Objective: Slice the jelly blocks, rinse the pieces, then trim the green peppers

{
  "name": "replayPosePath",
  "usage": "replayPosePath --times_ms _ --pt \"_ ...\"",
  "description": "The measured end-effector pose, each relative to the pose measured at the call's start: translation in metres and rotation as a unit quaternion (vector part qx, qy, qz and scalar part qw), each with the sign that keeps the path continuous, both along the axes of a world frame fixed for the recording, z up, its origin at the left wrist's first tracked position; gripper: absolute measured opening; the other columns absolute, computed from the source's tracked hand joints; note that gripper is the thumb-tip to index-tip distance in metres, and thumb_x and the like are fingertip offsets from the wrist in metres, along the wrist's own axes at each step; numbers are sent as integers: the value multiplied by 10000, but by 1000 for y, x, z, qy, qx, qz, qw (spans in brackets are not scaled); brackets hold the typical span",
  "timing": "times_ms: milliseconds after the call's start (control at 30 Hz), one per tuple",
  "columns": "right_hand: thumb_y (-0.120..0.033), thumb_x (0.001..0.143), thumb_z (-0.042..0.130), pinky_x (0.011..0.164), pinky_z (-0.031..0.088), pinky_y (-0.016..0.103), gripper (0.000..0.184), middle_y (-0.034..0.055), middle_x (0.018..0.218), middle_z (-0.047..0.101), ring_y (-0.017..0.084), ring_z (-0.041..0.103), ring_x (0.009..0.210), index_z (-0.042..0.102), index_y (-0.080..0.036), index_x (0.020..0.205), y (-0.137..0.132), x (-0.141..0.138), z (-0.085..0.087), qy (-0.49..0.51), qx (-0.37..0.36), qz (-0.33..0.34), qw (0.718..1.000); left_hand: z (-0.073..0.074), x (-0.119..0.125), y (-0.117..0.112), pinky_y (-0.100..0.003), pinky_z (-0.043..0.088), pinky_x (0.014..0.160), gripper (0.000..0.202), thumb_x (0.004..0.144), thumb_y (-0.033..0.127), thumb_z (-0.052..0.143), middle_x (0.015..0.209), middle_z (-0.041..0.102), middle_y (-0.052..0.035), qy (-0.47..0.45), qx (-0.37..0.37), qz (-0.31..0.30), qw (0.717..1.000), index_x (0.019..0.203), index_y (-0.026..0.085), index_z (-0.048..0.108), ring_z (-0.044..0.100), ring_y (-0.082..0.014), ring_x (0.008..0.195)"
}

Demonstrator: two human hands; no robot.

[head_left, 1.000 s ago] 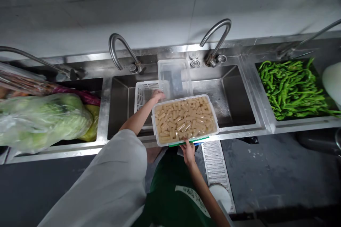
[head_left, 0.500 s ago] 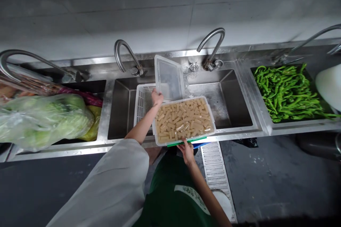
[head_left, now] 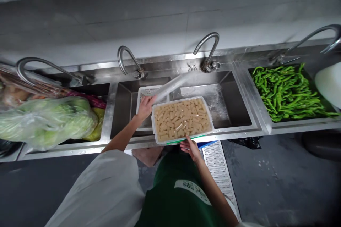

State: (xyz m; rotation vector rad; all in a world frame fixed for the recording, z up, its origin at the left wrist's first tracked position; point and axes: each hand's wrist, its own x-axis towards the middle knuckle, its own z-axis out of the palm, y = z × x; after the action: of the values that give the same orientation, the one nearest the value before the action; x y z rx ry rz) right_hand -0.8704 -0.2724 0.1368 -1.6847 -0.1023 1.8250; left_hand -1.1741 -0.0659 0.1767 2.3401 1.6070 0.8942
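Note:
A clear plastic container (head_left: 210,117) full of beige cut pieces rests on the front edge of the middle sink (head_left: 234,110). My right hand (head_left: 189,146) grips its near rim, by a green edge. My left hand (head_left: 145,106) is closed on a clear lid (head_left: 173,84), which tilts up and blurs over the sink. Behind the container a white slotted basket (head_left: 145,94) sits in the basin.
Two curved taps (head_left: 128,60) (head_left: 207,49) rise behind the sink. Green peppers (head_left: 285,90) fill the right basin. Bagged greens (head_left: 45,120) lie over the left basin. A metal floor drain grate (head_left: 217,173) runs below. I wear a green apron (head_left: 176,191).
My left hand has lifted the clear lid off and swung it from flat behind the container up to a tilted, moving position. The view has shifted slightly.

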Motion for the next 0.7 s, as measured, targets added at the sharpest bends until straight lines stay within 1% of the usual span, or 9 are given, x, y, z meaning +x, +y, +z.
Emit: replayPosePath --times_ms 100,233,300,367,467,533,600,667,700 --pt "-628 756 836 447 483 244 523 129 722 737 208 688 570 668 -134 796 4 42 12 -55 9 66 996 -13 -11 -44 -465 537 998 464 991 218 405 1071 731 -123 26 2 -65 998 1261 326 767 653 -271 1016" --pt "-755 855 624 619 590 313 581 118 863 747 227 729 740 662 -181 936 53 126 34 -72 125 -73 987 -30 -5 -94 -459 543 963 445 1004 227 440 1070 765 -83 38 -18 -114 993 1212 422 782 670 -254 978" --pt "-764 909 518 684 611 365 604 125 935 728 243 733 806 656 -187 1022 96 155 41 -43 153 -70 985 -35 6 -113 -468 538 995 422 1000 246 474 1076 772 -69 32 -56 -124 990 1213 445 779 671 -254 1006" --pt "-715 913 554 613 579 355 560 122 910 705 234 700 738 659 -177 1027 141 165 43 -54 153 -27 986 -37 18 -127 -487 510 1066 386 992 280 508 1101 772 -67 18 -102 -146 984 1216 438 781 665 -256 1061" --pt "-522 780 806 511 466 280 426 91 781 679 172 593 598 678 -141 919 186 149 37 -169 168 55 970 -36 30 -141 -516 432 1171 307 923 430 669 1217 743 -75 -28 -167 -176 970 1204 415 791 629 -281 1188" --pt "-425 671 894 513 433 263 416 80 727 668 151 562 591 685 -117 858 194 135 29 -240 199 86 946 -36 32 -147 -524 377 1217 411 847 526 759 1340 691 -87 -91 -179 -104 974 1234 392 781 571 -312 1304" --pt "-460 622 910 530 435 265 482 81 717 670 157 573 616 698 -104 867 190 131 20 -261 229 93 933 -40 32 -150 -498 375 1222 517 880 574 707 1459 616 -104 -190 -179 67 963 1344 346 724 505 -314 1400" --pt "-563 611 891 519 427 268 574 75 697 662 156 564 608 712 -102 903 178 136 10 -276 255 95 922 -48 34 -150 -459 443 1171 558 976 567 571 1526 566 -110 -310 -221 241 893 1467 306 624 511 -286 1413" --pt "-618 606 876 501 413 269 615 68 669 647 149 544 582 718 -104 903 172 141 6 -307 267 94 909 -53 36 -150 -439 487 1128 571 1003 565 526 1535 566 -106 -368 -260 289 845 1505 301 580 538 -274 1394"
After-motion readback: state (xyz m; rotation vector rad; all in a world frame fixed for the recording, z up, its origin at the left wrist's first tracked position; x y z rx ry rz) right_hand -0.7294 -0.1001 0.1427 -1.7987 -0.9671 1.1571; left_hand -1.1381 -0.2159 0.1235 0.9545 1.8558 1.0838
